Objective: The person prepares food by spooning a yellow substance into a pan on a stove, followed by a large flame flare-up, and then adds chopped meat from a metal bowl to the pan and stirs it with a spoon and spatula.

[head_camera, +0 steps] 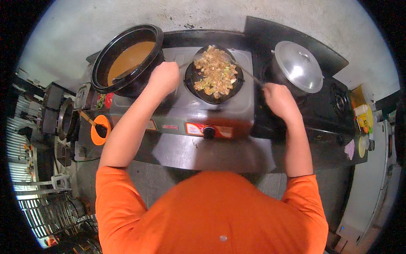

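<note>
A round dark pan [212, 98] sits on the gas stove straight before me. In it lies a heap of chopped, browned food [215, 76] with bits of green and white. My left hand [165, 77] is closed around a long utensil [185, 64], whose blurred head meets the food's upper left side. From the other side, my right hand [279, 98] grips a thin metal-handled utensil [250, 74] that slants down into the pan. The shape of both utensil heads is unclear, being partly in the food. Steam or blur softens the picture there.
Left of the stove [171, 111] stands a big black pot [98, 74] of brown liquid with a ladle. An orange bowl [98, 139] holds a dark-headed brush or spatula. At right are a lidded aluminium pot [298, 68] and another burner [341, 98]. The stove knob [208, 132] faces me.
</note>
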The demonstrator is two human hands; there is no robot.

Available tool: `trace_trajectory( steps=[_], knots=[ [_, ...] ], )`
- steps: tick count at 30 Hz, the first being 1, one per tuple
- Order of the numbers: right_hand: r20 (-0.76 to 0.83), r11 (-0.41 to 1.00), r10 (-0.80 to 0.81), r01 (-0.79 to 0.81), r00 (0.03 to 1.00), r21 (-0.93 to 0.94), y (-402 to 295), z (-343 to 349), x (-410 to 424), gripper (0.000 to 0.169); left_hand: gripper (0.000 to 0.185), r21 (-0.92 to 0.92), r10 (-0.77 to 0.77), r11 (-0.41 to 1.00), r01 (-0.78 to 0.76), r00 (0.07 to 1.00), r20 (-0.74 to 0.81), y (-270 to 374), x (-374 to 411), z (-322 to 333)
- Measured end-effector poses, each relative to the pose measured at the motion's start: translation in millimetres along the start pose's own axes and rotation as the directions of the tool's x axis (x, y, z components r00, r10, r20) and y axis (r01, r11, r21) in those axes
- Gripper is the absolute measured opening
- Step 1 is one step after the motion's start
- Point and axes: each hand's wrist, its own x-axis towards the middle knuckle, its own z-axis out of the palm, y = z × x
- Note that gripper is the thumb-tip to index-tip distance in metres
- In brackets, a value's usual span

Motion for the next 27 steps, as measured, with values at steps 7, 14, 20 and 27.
trace_trajectory(
  steps=[7,14,20,27],
  knots=[
    [0.047,0.975,-0.031,0.019,0.998,0.223,-8,-21,-20,0.024,0.027,-0.412,0.089,0.911,-0.027,0.987,0.133,1,-10,-9],
    [-0.032,0.982,-0.099,0.103,0.995,0.161,-9,-29,-69,0.018,0.022,-0.204,0.24,0.939,-0.276,0.953,-0.182,-7,-79,1],
    [-0.068,0.991,-0.012,0.021,0.998,0.132,-9,-17,-92,0.019,0.022,-0.267,0.227,0.928,-0.261,0.962,-0.149,-9,-91,-3],
    [-0.177,0.981,-0.035,0.068,0.984,0.181,-8,2,-84,0.02,0.022,-0.136,0.238,0.956,-0.261,0.957,-0.164,-1,-65,0]
  ],
)
